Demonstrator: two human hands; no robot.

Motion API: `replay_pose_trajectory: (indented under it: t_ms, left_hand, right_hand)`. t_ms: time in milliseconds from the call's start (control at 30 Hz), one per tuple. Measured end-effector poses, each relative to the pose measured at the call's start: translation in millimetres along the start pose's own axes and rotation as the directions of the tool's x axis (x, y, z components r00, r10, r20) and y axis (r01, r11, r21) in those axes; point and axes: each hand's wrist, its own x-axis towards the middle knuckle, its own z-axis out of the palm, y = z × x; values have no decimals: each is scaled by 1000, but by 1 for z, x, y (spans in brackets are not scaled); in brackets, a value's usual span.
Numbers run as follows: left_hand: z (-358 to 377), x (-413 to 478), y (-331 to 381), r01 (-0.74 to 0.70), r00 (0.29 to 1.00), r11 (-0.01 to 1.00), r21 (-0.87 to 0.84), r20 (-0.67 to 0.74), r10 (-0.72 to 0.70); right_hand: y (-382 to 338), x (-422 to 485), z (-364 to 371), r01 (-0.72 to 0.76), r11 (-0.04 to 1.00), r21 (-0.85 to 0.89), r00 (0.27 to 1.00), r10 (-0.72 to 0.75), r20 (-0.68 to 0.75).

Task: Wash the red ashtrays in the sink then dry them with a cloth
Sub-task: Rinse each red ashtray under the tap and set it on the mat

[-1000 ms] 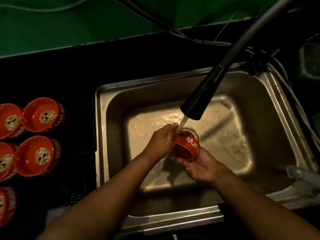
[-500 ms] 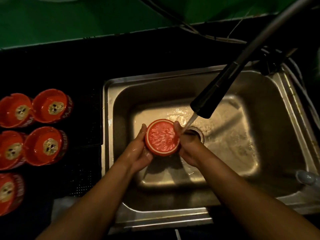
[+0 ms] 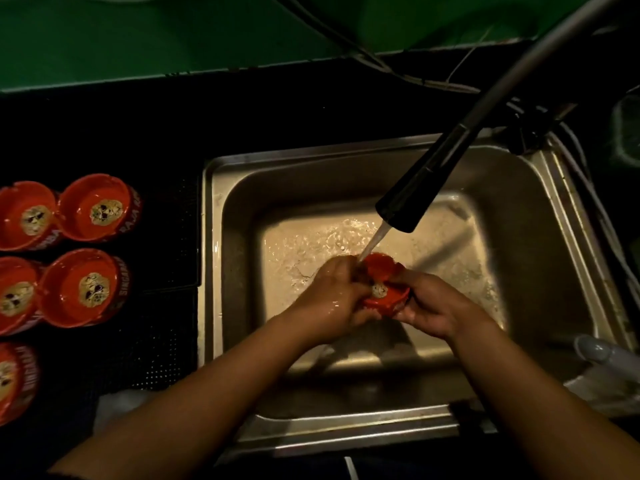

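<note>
Head view: you've flipped the red ashtray bowl-up under the faucet, left hand and right hand in curled grip round it, rinsing its inside.

The sink is dull brushed metal, its floor wet and glinting. At nine o'clock the red ashtrays look glossy and smooth, on a matt black perforated mat. The tap spout at one o'clock is matt black.
</note>
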Motion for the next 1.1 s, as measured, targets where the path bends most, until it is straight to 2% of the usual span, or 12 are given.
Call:
replay_pose_trajectory:
  t_ms: [100,200,367,433,500,600,633,667,767,867,967,1100]
  left_hand:
    - [-2,-25,-17,305,911,876,-373,-155,-383]
    - [-2,-40,-31,422,704,446,-790,-24,-710]
    - [8,-44,-35,502,638,24,-864,351,-685]
    - [11,-39,-30,511,619,-246,-824,551,-559]
    - [10,-29,-21,445,632,-495,-747,653,-418]
    - [4,-10,-12,280,644,-640,-716,635,-428]
    - [0,-4,-9,232,648,-646,-727,611,-455]
    - [-4,1,-7,200,655,-625,-754,578,-487]
    - [-12,7,-2,237,717,-403,-884,439,-541]
    - [-21,9,11,224,823,-88,-971,236,-517]
    - [-29,24,24,223,920,257,-940,116,-375]
    - [-26,39,26,158,939,669,-726,-99,-329]
  right_hand:
    - [15,14,20,106,990,89,994,-106,-8]
    - [30,21,37,101,993,61,994,-98,-55]
    - [27,5,15,192,923,-335,977,-210,-19]
    - [17,-3,22,344,690,-637,914,-402,59]
    - [12,-6,40,453,337,-825,819,-522,237]
    - [15,-8,60,476,-228,-849,618,-600,508]
    - [17,-8,59,464,-314,-828,567,-613,550]
    - [18,-5,57,502,-249,-828,547,-650,527]
    - [12,-4,55,584,547,-599,705,-708,41]
    - [9,0,47,416,906,-73,900,-422,-109]
    - [11,-3,41,116,950,291,993,-104,-55]
    - [16,-10,31,-112,914,389,993,118,7]
